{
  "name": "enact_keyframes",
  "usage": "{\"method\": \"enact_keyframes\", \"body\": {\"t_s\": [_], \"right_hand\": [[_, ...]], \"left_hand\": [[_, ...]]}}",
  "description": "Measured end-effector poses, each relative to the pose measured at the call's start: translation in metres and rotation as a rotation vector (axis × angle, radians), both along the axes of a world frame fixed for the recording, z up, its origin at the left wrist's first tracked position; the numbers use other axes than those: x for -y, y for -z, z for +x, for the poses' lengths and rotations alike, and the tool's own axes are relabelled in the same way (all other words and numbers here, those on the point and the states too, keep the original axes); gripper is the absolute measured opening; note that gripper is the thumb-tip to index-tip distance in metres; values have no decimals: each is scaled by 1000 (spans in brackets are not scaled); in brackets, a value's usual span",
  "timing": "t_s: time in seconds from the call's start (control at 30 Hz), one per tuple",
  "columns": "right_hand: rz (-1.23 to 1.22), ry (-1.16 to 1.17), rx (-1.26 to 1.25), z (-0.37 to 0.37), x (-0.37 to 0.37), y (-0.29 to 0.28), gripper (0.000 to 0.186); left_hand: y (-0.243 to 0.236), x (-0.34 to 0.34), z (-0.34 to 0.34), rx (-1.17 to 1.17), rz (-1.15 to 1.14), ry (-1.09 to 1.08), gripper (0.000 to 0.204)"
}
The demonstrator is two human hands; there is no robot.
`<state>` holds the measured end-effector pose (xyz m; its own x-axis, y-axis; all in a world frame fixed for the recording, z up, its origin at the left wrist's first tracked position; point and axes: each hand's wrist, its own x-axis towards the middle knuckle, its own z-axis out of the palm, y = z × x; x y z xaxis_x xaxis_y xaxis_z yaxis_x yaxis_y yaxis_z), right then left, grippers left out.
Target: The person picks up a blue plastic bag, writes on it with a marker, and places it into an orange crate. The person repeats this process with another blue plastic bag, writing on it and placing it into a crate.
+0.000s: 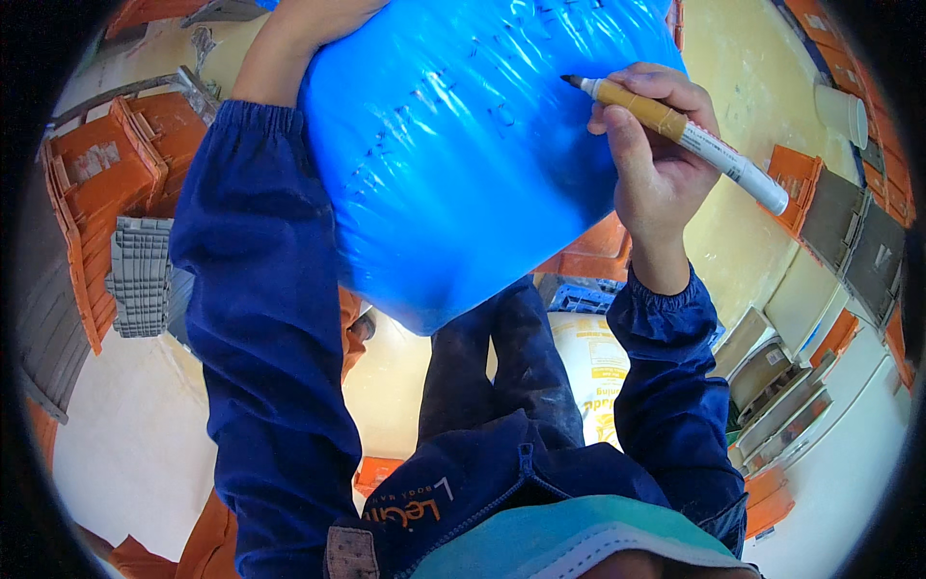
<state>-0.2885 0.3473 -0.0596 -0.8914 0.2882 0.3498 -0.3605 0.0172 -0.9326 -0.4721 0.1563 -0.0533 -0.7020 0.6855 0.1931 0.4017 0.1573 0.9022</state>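
A large, glossy blue plastic bag (453,241) with rows of dark handwritten marks fills the upper middle. My left hand (333,14) is at the bag's upper left, mostly cut off by the frame's top, its fingers out of sight. My right hand (656,164) is closed round a brown marker (641,106) with a white rear end. The marker's dark tip sits at the bag's surface, right of the written marks; whether it touches cannot be told.
Orange crates (101,174) and grey crates (140,280) line the left. More orange and grey crates (834,251) stand right, near a white bucket (837,116). A printed white-and-yellow sack (588,357) lies on the pale floor (125,425), beside my legs (521,367).
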Motion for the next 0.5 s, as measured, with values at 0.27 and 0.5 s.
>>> {"method": "enact_keyframes", "body": {"t_s": [0.27,0.5], "right_hand": [[303,-69,-76,-7,-7,7,20],[367,-102,-55,-13,-6,5,18]], "left_hand": [[1,-5,1,-33,-44,-124,35],[-13,-6,6,-71,-106,-207,38]]}}
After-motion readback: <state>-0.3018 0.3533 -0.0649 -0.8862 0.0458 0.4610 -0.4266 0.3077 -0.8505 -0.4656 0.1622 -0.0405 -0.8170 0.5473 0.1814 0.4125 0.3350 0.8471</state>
